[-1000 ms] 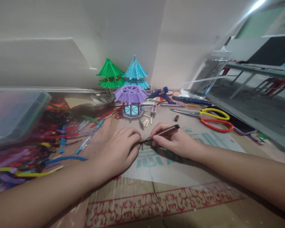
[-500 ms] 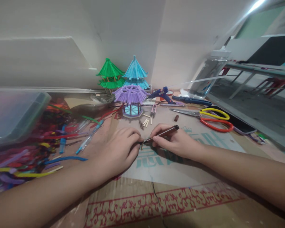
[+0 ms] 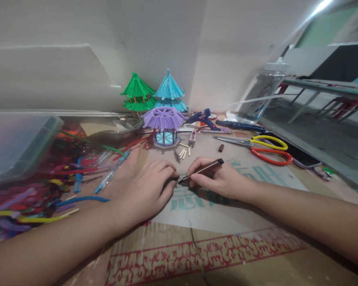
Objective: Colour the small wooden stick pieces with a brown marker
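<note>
My right hand (image 3: 219,178) grips a brown marker pen (image 3: 206,167), its tip pointing down and to the left. Close to that tip, my left hand (image 3: 153,182) pinches a short thin wooden stick (image 3: 177,184), mostly hidden by the fingertips. Beyond the hands lie several pale short sticks (image 3: 183,153) and a few dark brown ones (image 3: 177,157). The brown marker cap (image 3: 221,148) rests on the white printed sheet (image 3: 226,216). Behind the sticks stands a small pavilion model (image 3: 164,121) with a purple fringed roof.
Green (image 3: 136,89) and blue (image 3: 168,88) model roofs stand by the wall. To the right are a glue gun (image 3: 207,119), scissors (image 3: 268,149), a utility knife (image 3: 241,126), a phone (image 3: 304,155) and a plastic jar (image 3: 261,95). Pipe cleaners (image 3: 20,198) and a plastic box (image 3: 20,143) lie left.
The marker's tip has moved slightly down and left along the stick, and its back end has shifted a little. The left hand has hardly moved.
</note>
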Tool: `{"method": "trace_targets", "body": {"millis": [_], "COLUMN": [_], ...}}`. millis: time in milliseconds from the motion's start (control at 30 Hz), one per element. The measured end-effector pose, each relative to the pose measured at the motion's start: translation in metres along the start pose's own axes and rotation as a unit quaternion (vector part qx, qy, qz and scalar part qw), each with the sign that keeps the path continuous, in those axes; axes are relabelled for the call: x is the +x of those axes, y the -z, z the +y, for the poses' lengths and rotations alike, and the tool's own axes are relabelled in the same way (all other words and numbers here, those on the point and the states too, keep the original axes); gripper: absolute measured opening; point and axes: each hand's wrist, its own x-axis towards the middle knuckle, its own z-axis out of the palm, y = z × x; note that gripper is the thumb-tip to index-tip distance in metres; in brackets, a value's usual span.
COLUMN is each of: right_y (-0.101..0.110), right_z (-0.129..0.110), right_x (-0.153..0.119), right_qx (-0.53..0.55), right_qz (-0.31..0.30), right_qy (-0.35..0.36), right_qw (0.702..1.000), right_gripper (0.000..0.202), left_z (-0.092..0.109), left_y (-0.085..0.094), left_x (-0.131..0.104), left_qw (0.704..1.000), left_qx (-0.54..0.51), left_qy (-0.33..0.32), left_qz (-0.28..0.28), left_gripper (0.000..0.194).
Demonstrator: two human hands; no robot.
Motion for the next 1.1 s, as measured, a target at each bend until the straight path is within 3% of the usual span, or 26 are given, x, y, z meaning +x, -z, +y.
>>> {"method": "trace_targets", "body": {"millis": [100,300,1100], "right_y": [-0.0001,-0.0006,0.0005], "right_z": [-0.0007,0.0001,0.0002], "right_x": [-0.0008,0.0022,0.0], "right_qx": [0.007,-0.013,0.015], "right_qz": [-0.011,0.025,-0.007], "right_qy": [0.004,-0.001,-0.019], "right_qw": [1.0,1.0,1.0], "right_gripper": [0.011,0.009,0.011], "left_z": [-0.0003,0.0004,0.0014], "left_y": [-0.0001,0.0007,0.0023], "left_x": [0.0002,-0.0001,0.0016], "left_qw": [1.0,1.0,1.0], "left_qx": [0.002,0.005,0.008], "left_qy": [-0.003,0.0,0.002], "left_qz": [0.004,0.0,-0.007], "left_gripper": [0.013,0.013,0.009]}}
